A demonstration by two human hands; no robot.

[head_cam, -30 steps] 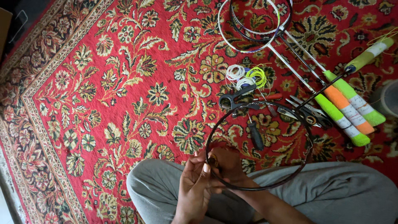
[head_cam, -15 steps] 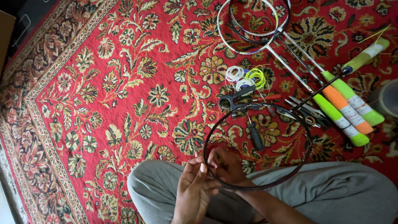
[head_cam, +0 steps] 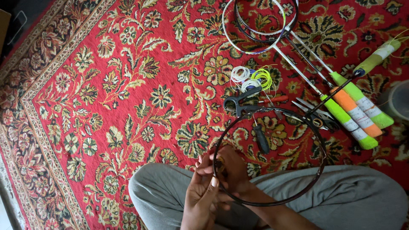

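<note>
A dark unstrung racket frame (head_cam: 324, 155) lies across my lap, and its shaft runs up right to a green grip (head_cam: 379, 55). My right hand (head_cam: 232, 170) grips the hoop's left edge from inside. My left hand (head_cam: 203, 194) presses thumb and fingers against the same stretch of rim from outside, where a small yellowish piece (head_cam: 219, 164) shows. My grey-trousered knees (head_cam: 162, 191) are under the frame.
On the red patterned carpet (head_cam: 106, 85) beyond the frame lie black pliers (head_cam: 238, 104), white and yellow-green string coils (head_cam: 251, 79), a black-handled awl (head_cam: 261, 138), metal clamps (head_cam: 315, 116), several rackets with green and orange grips (head_cam: 353, 104) and a grey container (head_cam: 398, 100).
Both hands stay at the frame's left edge. The fingers have shifted slightly along the rim. The frame itself has barely moved.
</note>
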